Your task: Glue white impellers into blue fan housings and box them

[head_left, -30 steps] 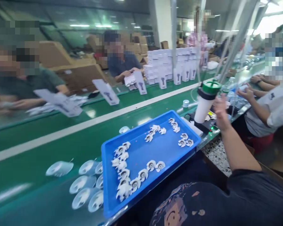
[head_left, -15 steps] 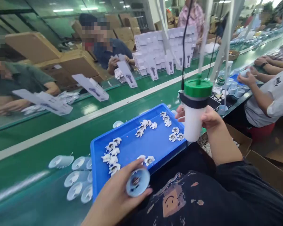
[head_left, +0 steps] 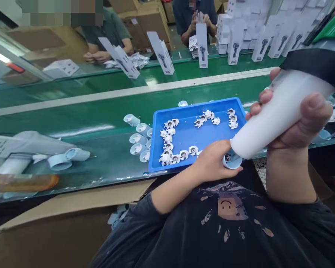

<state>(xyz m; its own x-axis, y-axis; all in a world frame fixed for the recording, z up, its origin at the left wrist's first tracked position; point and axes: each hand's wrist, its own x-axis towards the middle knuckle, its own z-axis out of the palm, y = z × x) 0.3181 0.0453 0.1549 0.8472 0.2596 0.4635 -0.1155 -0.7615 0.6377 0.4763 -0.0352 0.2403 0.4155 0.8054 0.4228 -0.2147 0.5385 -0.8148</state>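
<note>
My left hand (head_left: 209,162) is closed round a light blue cup-shaped housing (head_left: 235,163), its open end towards me and small dark parts inside. In my right hand (head_left: 293,130) is a white cylinder (head_left: 284,106) with a black band and a green cap (head_left: 331,28). The cylinder leans down to the left, its lower end at the housing's rim; whether they touch I cannot tell. Beyond my left hand lies a blue tray (head_left: 152,149), with several small white fan wheels (head_left: 184,154) along its sides.
Several light blue housings (head_left: 136,149) lie left of the tray on the green bench (head_left: 106,128). More housings (head_left: 60,162) lie farther left. White printed boxes (head_left: 202,46) line the far side, where people work. An open cardboard box (head_left: 58,212) is below the bench edge.
The white cylinder has gone from upright to tilted, and its lower end has come to the housing in my left hand. The view has turned left.
</note>
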